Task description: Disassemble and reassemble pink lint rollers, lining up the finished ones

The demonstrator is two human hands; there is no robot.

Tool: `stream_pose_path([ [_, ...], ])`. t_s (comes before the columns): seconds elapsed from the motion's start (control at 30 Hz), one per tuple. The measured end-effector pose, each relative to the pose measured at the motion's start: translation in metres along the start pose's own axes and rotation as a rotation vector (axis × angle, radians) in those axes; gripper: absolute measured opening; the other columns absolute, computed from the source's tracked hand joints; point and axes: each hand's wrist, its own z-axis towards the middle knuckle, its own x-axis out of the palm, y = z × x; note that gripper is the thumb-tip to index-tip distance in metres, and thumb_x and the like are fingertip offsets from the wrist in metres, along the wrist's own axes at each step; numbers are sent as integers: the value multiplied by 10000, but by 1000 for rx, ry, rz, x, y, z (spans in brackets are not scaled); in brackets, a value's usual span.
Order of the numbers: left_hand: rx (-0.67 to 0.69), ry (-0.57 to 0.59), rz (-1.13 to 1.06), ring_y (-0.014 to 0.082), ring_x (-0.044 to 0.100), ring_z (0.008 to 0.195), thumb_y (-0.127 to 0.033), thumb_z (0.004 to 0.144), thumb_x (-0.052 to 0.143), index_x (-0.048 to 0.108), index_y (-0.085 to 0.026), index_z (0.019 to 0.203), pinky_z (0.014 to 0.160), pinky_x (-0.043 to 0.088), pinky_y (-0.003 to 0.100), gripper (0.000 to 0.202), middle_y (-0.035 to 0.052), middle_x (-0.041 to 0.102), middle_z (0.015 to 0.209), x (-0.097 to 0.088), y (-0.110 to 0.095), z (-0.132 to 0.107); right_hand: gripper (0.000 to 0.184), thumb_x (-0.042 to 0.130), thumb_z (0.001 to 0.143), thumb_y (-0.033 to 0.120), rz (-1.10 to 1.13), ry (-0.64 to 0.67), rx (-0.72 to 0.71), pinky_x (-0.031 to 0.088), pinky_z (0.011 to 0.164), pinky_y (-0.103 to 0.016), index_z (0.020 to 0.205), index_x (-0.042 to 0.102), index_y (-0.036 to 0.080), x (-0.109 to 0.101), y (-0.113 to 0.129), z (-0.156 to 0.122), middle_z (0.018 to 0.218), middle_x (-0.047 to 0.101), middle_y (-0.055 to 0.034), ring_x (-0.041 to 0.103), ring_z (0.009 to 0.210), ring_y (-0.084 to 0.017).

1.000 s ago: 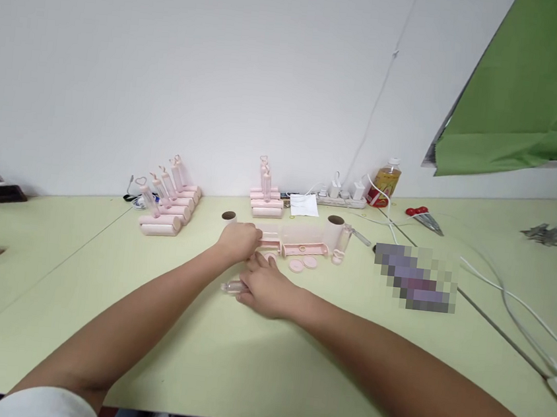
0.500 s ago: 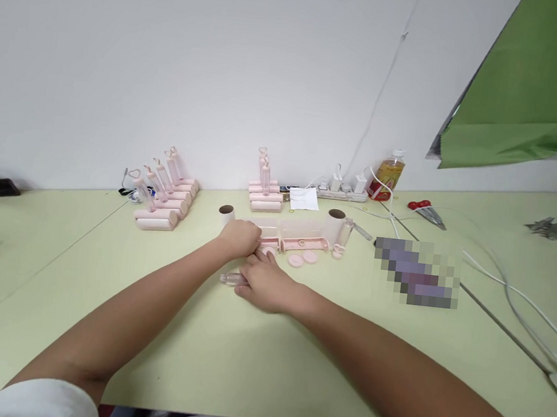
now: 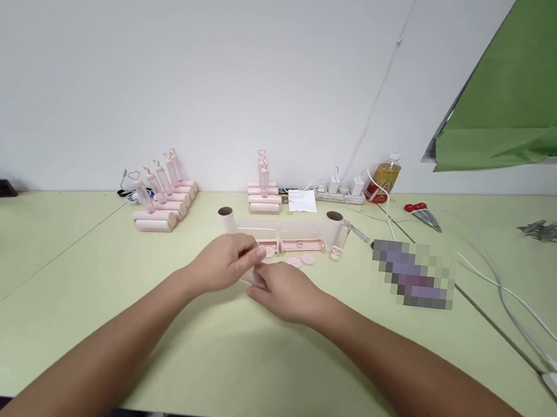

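Note:
My left hand [image 3: 223, 264] is closed, its thumb and fingers pinched together just above the right hand's fingertips; whatever it holds is hidden. My right hand [image 3: 292, 291] is curled around a clear plastic tube [image 3: 246, 277], mostly covered by both hands. Right behind the hands lies an open pink case [image 3: 304, 246] with a small ring inside it. Pink discs [image 3: 308, 259] rest on the table in front of it. White cardboard rolls, a left one [image 3: 227, 222] and a right one [image 3: 331, 226], stand at either end of the case.
Pink cylinder sets with clear tubes stand at the left [image 3: 158, 216] and back middle [image 3: 265, 205]. Another clear tube [image 3: 343, 235] stands by the right roll. A power strip [image 3: 342, 197], a drink bottle [image 3: 384, 180], red-handled snips [image 3: 422, 213] and white cables [image 3: 508, 292] lie further right.
My left hand has drawn back from the pink case toward me and now meets my right hand. The right hand has shifted slightly right, with the clear tube still in it.

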Motion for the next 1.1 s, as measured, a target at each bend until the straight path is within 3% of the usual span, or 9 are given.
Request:
stream_pose_path([
  [0.1,75,90,-90,140,501,656,-521,927,379,597,-180,830,593,358,249,417,7,587,749,4,-8,-19,168,514,866,314,83,70,29,265,540,-234,770,504,177,-5,-6,-17,687,533,8,458,598,-112],
  [0.17,66,84,-116,155,522,688,-508,949,320,614,-179,867,630,388,260,449,18,606,771,11,-6,-23,152,532,843,299,56,82,19,277,548,-234,756,515,176,-5,-9,-25,732,548,-1,459,611,-113],
  [0.33,-1,-9,-128,212,598,880,-488,969,238,643,-178,974,783,454,321,510,63,667,958,34,9,-18,76,504,801,197,-166,-22,-60,355,641,-271,836,568,176,3,-19,-25,1062,556,-77,540,817,-175],
  [0.43,9,-89,-42,245,552,1104,-472,959,306,618,-193,1125,912,431,357,450,84,627,1185,42,11,-19,200,469,819,185,-208,-54,-65,395,728,-317,988,576,178,10,-27,-14,1325,454,-124,564,974,-228],
  [0.53,2,-58,6,252,526,1152,-483,953,321,563,-215,1238,918,440,375,460,88,587,1254,46,7,-22,238,429,867,219,-205,-46,-41,411,746,-345,1065,555,186,14,-32,-4,1463,337,-132,588,994,-245],
  [0.6,-14,-10,14,266,513,1167,-513,934,357,527,-219,1287,916,446,389,490,101,556,1286,49,5,-23,235,413,892,254,-207,-39,-21,414,742,-347,1070,550,185,14,-32,-1,1465,340,-138,592,1001,-255],
  [0.77,-36,39,43,309,497,1166,-559,874,454,460,-222,1358,923,439,432,590,135,522,1281,56,6,-20,267,468,847,206,-181,-26,-31,410,725,-302,1106,532,194,12,-31,2,1272,507,-106,581,989,-227],
  [0.97,18,24,10,283,528,1093,-616,838,486,453,-246,1341,866,452,391,625,102,561,1205,55,4,-18,221,498,806,202,-151,-40,-56,385,637,-282,1022,547,202,12,-32,2,1228,523,-68,582,877,-191],
  [1.1,13,33,33,269,548,1044,-580,856,482,477,-230,1305,820,462,370,569,97,578,1159,55,6,-18,216,501,813,204,-138,-58,-55,392,663,-289,1023,551,194,14,-35,2,1228,521,-77,580,877,-188],
])
